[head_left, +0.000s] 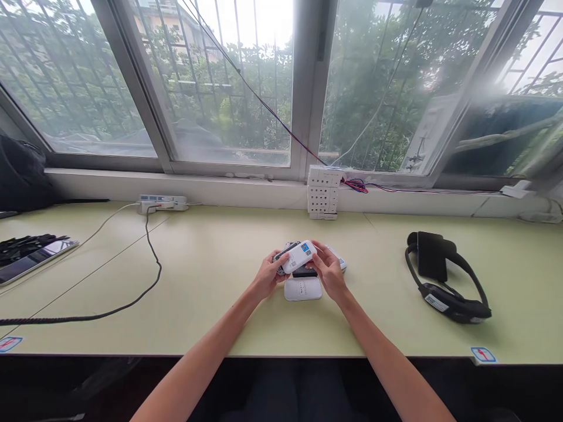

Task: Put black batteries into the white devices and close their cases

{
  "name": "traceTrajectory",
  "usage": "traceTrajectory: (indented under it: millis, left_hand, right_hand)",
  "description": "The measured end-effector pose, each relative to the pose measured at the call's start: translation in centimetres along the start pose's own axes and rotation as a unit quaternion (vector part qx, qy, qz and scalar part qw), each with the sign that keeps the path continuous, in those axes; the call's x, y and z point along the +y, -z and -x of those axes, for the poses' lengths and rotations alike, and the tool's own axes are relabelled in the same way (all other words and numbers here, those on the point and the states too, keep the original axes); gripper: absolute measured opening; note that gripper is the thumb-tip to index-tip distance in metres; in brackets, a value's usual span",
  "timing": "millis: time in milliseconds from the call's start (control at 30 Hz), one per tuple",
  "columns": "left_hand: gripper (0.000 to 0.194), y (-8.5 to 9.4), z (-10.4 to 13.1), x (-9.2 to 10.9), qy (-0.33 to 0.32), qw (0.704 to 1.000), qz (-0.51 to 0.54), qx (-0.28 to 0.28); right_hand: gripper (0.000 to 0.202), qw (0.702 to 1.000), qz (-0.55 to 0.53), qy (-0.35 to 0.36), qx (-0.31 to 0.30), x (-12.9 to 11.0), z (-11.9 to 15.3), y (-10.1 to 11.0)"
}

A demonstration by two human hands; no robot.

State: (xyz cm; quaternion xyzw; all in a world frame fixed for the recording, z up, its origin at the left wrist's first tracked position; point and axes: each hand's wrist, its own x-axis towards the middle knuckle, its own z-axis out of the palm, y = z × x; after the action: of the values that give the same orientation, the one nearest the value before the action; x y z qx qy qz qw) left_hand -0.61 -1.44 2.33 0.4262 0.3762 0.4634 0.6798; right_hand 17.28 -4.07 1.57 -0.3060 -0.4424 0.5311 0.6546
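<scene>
A small white device (300,256) with a blue label and printed codes is held tilted above the table between my two hands. My left hand (268,274) grips its left end, together with a darker part that shows behind it. My right hand (328,271) pinches the right end between thumb and fingers. Just below lies a white cover (303,289) with a small printed label, flat on the table. A black piece (304,271) shows between the cover and the device. Another white item (338,259) is partly hidden behind my right hand.
On the right of the green table (211,234) lies a black headset (457,302). A white perforated box (323,192) stands at the windowsill. A power strip (162,203) with cables is at the back left, and a tablet (35,261) lies far left.
</scene>
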Motion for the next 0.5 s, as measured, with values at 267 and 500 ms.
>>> traceTrajectory:
  millis: [267,500]
  left_hand:
    - [0.047,-0.01,-0.37,-0.51,-0.033,0.999,0.006,0.008]
    - [0.047,-0.04,-0.39,-0.97,-0.076,0.997,-0.018,0.021]
  right_hand:
    - [0.039,0.994,0.076,0.044,0.061,0.60,-0.34,0.13]
    - [0.032,0.988,0.138,-0.057,-0.049,0.77,0.24,-0.26]
